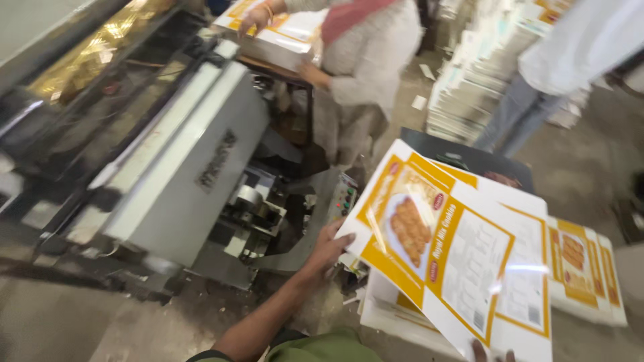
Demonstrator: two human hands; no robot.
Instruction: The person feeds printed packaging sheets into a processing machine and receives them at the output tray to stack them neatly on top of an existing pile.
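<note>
Both hands grip glossy (yellow-bordered) carton sheets [456, 261].

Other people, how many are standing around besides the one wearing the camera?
2. One in a pale top stands at the top centre, hands on a stack of sheets. Another in a white shirt and jeans stands at top right. More may be out of frame.

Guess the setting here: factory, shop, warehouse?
Likely a print or carton-making workshop. The left hand grips a glossy printed carton sheet, more sheets lie beside it, tall stacks of sheets stand behind, and a big machine fills the left.
</note>
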